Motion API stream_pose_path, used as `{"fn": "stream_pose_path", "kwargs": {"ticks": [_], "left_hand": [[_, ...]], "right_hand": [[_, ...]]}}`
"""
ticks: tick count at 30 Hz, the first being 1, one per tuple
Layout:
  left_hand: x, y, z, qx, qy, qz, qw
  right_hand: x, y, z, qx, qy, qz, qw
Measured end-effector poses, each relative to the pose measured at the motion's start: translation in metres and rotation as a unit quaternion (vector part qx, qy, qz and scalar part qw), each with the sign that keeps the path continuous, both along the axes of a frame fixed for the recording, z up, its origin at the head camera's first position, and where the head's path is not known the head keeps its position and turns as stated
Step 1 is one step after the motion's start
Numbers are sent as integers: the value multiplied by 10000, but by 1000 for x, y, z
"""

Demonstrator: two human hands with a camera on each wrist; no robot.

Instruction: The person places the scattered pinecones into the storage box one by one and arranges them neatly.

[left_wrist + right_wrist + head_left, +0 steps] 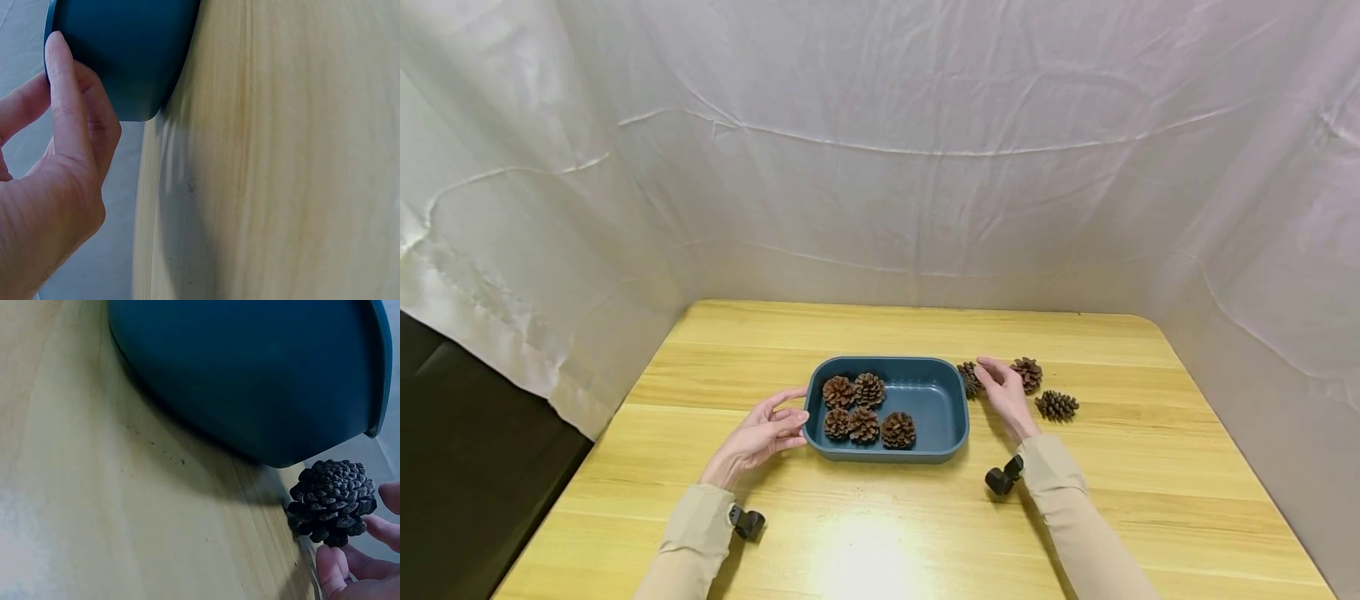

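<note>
A dark blue rectangular box (pixel 928 417) stands on the table with several brown pine cones (pixel 864 425) inside, mostly in its left half. My left hand (pixel 765 431) rests against the box's left end, thumb and fingers spread along the outside near the rim. In the left wrist view, the thumb (pixel 64 94) lies straight against the box wall. Beyond the box's right end, my right hand (pixel 1006 393) pinches a dark pine cone (pixel 333 501) with its fingertips. That cone is beside the box and outside it; the hand partly hides it in the head view.
Two more pine cones lie right of my right hand: one behind it (pixel 1027 375), another nearer (pixel 1057 406). The wooden table (pixel 865 517) is bordered by pale hanging cloth (pixel 925 208) at the back and sides. A dark surface (pixel 467 450) shows at lower left.
</note>
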State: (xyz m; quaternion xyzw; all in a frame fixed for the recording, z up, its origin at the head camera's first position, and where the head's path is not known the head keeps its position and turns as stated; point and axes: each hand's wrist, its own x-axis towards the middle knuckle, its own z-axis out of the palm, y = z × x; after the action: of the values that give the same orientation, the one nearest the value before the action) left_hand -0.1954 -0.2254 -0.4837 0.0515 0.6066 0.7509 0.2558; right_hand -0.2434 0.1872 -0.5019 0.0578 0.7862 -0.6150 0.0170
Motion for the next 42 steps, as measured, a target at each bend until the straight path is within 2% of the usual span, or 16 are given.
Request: {"fn": "stream_pose_path", "kwargs": {"ticks": [24, 36, 42], "left_hand": [[0, 0, 1, -36, -11, 31, 10000], [0, 1, 2, -63, 8, 29, 10000], [0, 1, 2, -56, 13, 28, 10000]], "right_hand": [[-3, 1, 3, 17, -46, 389, 9992], [-2, -2, 5, -178, -80, 119, 9997], [-1, -1, 5, -118, -15, 95, 9999]]}}
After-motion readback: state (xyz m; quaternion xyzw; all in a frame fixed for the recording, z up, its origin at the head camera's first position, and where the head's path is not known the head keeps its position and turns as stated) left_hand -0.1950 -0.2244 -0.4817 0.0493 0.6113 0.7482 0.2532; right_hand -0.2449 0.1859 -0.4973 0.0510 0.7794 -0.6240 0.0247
